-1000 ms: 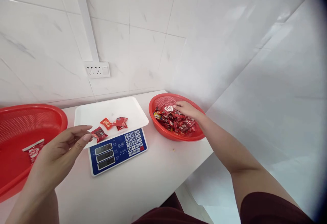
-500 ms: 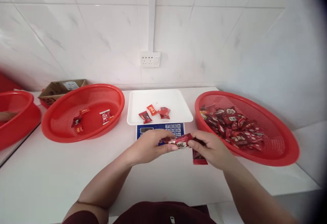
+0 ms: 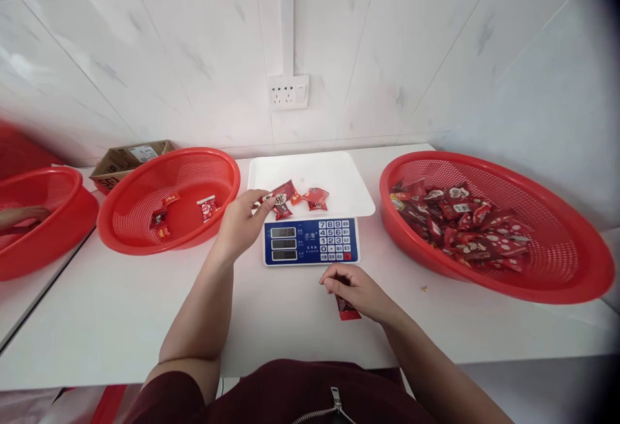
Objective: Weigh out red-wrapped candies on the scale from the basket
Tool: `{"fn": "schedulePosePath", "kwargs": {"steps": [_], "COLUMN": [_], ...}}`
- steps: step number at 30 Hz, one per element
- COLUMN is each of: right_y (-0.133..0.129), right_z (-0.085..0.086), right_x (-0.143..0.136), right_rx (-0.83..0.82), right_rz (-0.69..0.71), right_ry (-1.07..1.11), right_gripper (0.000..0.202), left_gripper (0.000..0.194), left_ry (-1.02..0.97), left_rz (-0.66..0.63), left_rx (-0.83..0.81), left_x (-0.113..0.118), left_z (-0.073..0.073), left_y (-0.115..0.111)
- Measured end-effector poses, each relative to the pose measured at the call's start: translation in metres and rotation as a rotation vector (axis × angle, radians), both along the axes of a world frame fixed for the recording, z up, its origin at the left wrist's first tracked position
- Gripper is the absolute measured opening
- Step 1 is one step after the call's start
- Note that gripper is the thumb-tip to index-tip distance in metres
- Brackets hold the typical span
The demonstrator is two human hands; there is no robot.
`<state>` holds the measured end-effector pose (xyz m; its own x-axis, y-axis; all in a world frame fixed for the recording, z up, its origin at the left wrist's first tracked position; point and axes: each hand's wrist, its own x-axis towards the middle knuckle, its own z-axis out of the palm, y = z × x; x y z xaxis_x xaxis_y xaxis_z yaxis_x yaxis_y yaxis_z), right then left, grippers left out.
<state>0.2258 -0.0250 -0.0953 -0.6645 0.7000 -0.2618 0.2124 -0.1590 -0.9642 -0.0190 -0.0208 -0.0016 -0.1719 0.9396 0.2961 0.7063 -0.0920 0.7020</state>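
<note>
My left hand (image 3: 245, 221) pinches a dark red packet (image 3: 283, 193) over the near left part of the white scale tray (image 3: 339, 179). Beneath and beside it on the tray lie several small red packets (image 3: 317, 197). The blue scale panel (image 3: 310, 241), with keys and lit displays, is in front of the tray. Below the panel, my right hand (image 3: 353, 288) is closed around another dark red packet (image 3: 347, 309), whose end sticks out under the palm.
On the right, a large red basket (image 3: 576, 250) holds many packets. A red basket (image 3: 121, 224) at left holds several. Behind it is a cardboard box (image 3: 116, 164). Another person's hand (image 3: 22, 216) reaches into a far-left basket (image 3: 68, 185).
My hands have moved apart. The left has carried a packet up and left over the tray; the right has drawn back toward me with its packet. The scale panel is uncovered.
</note>
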Motion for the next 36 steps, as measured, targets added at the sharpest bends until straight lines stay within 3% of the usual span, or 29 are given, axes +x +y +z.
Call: {"fn": "schedulePosePath", "kwargs": {"steps": [5, 10, 14, 17, 20, 27, 31, 36], "right_y": [-0.002, 0.001, 0.002, 0.003, 0.003, 0.004, 0.004, 0.005], "right_z": [-0.028, -0.027, -0.026, -0.027, -0.027, -0.029, -0.031, -0.031], "right_x": [-0.003, -0.002, -0.001, -0.001, 0.0, 0.001, 0.001, 0.0], "right_rx": [-0.126, -0.143, -0.118, -0.105, -0.104, -0.105, -0.109, -0.111], "right_rz": [-0.039, -0.047, 0.0, 0.025, 0.034, 0.055, 0.045, 0.053], "right_ry": [0.042, 0.072, 0.061, 0.058, 0.052, 0.05, 0.053, 0.049], "right_gripper": [0.044, 0.044, 0.044, 0.044, 0.044, 0.042, 0.04, 0.044], "left_gripper": [0.023, 0.02, 0.022, 0.024, 0.026, 0.023, 0.024, 0.024], "left_ry": [0.225, 0.3, 0.363, 0.379, 0.337, 0.253, 0.208, 0.254], "left_rz": [0.061, 0.137, 0.06, -0.01, -0.045, 0.052, -0.046, -0.168], "left_rx": [0.085, 0.221, 0.31, 0.271, 0.2, 0.02, -0.07, -0.058], "left_x": [-0.003, 0.01, 0.016, 0.016, 0.012, 0.0, 0.002, 0.014], "left_z": [-0.009, -0.02, -0.034, -0.04, -0.036, -0.015, -0.012, -0.019], "left_y": [0.006, 0.012, 0.019, 0.023, 0.023, 0.011, 0.007, 0.009]}}
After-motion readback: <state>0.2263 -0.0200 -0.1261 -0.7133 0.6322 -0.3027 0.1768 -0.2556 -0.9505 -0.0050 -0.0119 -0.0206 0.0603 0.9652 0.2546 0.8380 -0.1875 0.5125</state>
